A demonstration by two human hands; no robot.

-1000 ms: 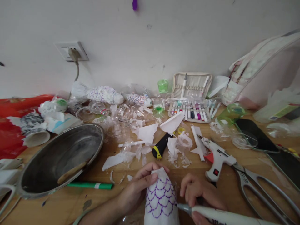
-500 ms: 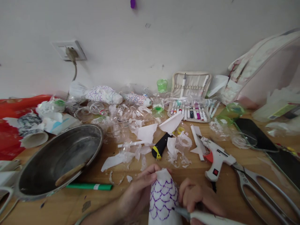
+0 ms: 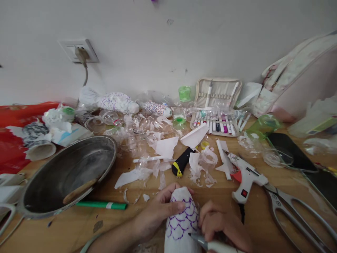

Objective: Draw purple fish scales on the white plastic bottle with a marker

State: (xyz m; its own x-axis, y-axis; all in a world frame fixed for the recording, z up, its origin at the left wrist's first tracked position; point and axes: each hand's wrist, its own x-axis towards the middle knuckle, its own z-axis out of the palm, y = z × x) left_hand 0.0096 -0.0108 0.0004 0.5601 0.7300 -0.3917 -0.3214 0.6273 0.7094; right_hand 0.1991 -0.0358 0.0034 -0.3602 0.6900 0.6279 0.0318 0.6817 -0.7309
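White form [image 3: 175, 244] with purple scales [image 3: 190, 215], held at the near side of the tabletop [image 3: 65, 232]
The left hand [image 3: 164, 207] grasps its upper end, thumb across the front; the right hand [image 3: 223, 225] grips a white-and-grey marker [image 3: 204, 241], tip at the lower scales, contact hard to tell; a metal pan [image 3: 71, 168] lies to the left, a glue gun [image 3: 250, 177] and scissors [image 3: 279, 201] to the right

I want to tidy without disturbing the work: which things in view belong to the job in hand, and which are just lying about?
Belonging:
purple-scaled white form, in the left hand
white-and-grey marker, in the right hand
open marker case, probably

Seemingly just lying about:
glue gun
metal scissors
metal pan
pink-and-white bag
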